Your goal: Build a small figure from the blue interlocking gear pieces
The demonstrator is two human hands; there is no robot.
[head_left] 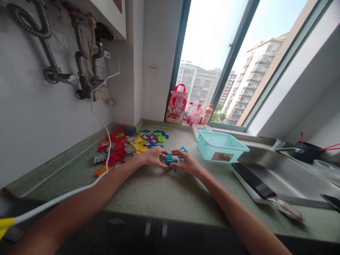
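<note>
At the middle of the counter, a small stack of blue toothed building tiles (pixel 169 158) sits between my hands. My left hand (pixel 156 157) curves in from the left, with thumb and fingertips closed against the stack's side. From the right, my right hand (pixel 187 163) grips the same stack between thumb and fingers. Another blue tile (pixel 183 149) lies just behind the right hand's fingers, partly hidden by them. More blue toothed edges (pixel 174 170) show low beside the right thumb; whether they join the stack I cannot tell.
A spread of red, yellow, grey and purple toothed tiles (pixel 127 147) covers the counter's back left. A white cable (pixel 107 141) crosses over it. To the right stand a turquoise tub (pixel 221 147), a knife (pixel 287 209) on a tray, and the sink (pixel 265 166). Bottles (pixel 196 115) line the windowsill.
</note>
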